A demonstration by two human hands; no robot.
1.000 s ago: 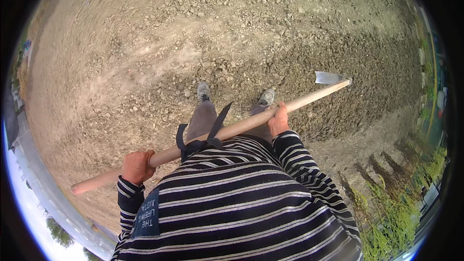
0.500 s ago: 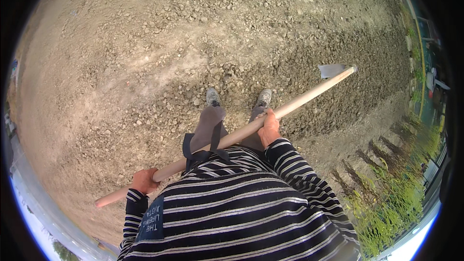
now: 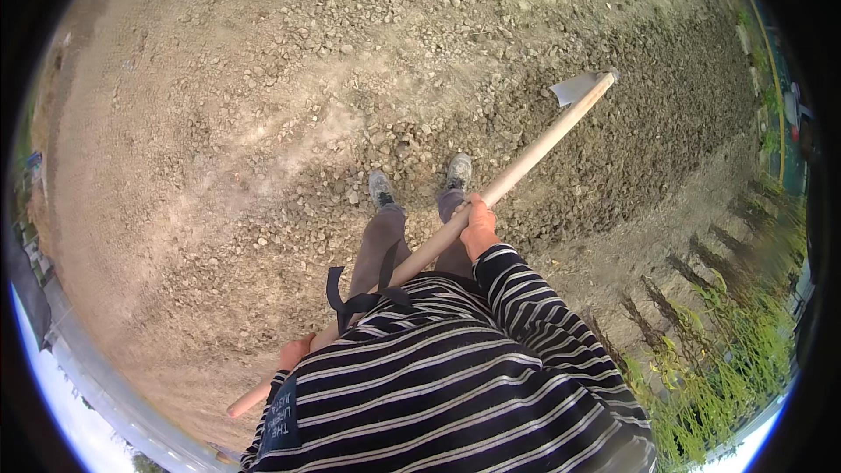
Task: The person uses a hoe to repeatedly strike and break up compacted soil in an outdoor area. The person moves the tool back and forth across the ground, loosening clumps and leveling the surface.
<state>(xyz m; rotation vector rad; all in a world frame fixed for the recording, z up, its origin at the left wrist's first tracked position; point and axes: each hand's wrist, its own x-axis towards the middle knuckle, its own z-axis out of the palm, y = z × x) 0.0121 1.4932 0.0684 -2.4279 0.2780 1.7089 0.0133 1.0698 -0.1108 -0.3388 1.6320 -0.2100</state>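
Observation:
I hold a hoe (image 3: pixel 543 147) slantwise across the front of my body. Its long pale wooden handle runs from the lower left up to the right. At the far end, a flat grey metal blade (image 3: pixel 575 88) points left, over the dug soil; I cannot tell whether it touches the ground. My right hand (image 3: pixel 477 226) is wrapped round the middle of the handle, just beyond my thighs. Close to the butt end, my left hand (image 3: pixel 297 350) grips the handle beside my left hip, partly hidden by the striped sleeve. A dark strap tie hangs at my waist across the handle.
Cloddy, stony soil (image 3: pixel 289 123) spreads ahead and to both sides. My shoes (image 3: pixel 458 172) stand on it, slightly apart. Green plants (image 3: pixel 727 359) grow in a row at the lower right. Beyond the right edge are a kerb line and a parked vehicle.
The hoe has swung to a steeper slant, its blade moving farther out and left. My left hand has drawn in toward my hip and lower; my right hand has shifted slightly left.

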